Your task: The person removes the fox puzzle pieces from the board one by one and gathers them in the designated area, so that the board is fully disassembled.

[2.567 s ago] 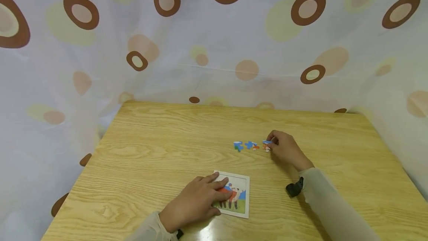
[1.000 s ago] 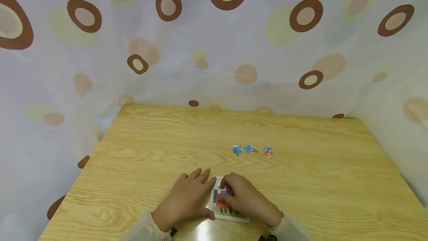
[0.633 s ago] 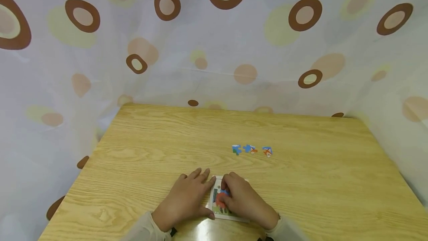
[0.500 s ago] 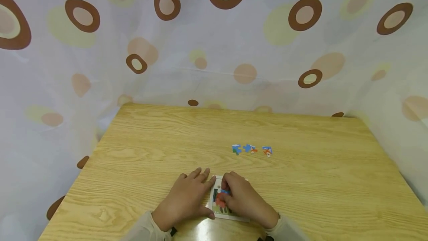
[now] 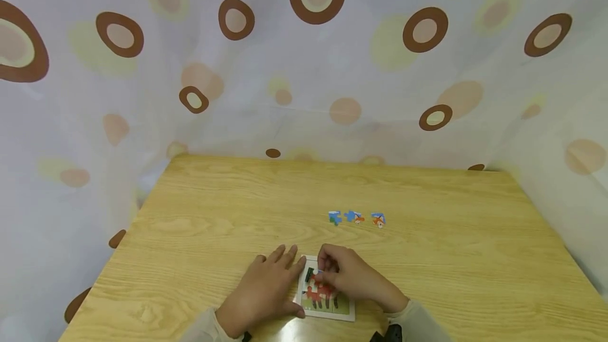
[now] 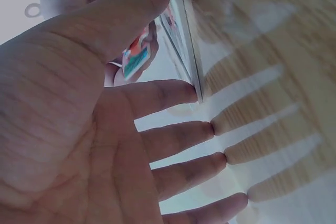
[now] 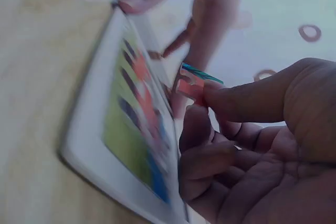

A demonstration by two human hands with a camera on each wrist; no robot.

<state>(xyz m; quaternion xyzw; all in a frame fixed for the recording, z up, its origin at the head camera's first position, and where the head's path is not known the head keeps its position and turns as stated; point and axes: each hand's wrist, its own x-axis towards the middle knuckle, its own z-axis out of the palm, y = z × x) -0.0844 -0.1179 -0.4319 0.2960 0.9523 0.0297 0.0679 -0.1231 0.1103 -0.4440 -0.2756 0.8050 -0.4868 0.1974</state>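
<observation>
A square picture puzzle with a white frame (image 5: 352, 310) lies on the table, showing reddish animals on green grass. My left hand (image 5: 263, 289) has its fingers spread; thumb and index finger touch the frame's left edge, and the other fingertips rest on the table, as the left wrist view shows. Over the picture, my right hand (image 5: 353, 276) pinches a puzzle piece (image 7: 190, 85), red with a dark green strip, between thumb and fingers. That piece is raised and tilted above the board in both wrist views. My right fingers hide the picture's upper right part.
Behind the board, three loose puzzle pieces lie in a row: a blue and green one (image 5: 334, 218), a blue and orange one (image 5: 353, 217) and an orange animal-face one (image 5: 378, 219). A dotted curtain (image 5: 304, 67) hangs behind the wooden table (image 5: 214, 199).
My right hand has come from the loose pieces to the board, leaving the rightmost one there, and has lifted a piece up. My left hand has slid off the picture to the frame's left edge.
</observation>
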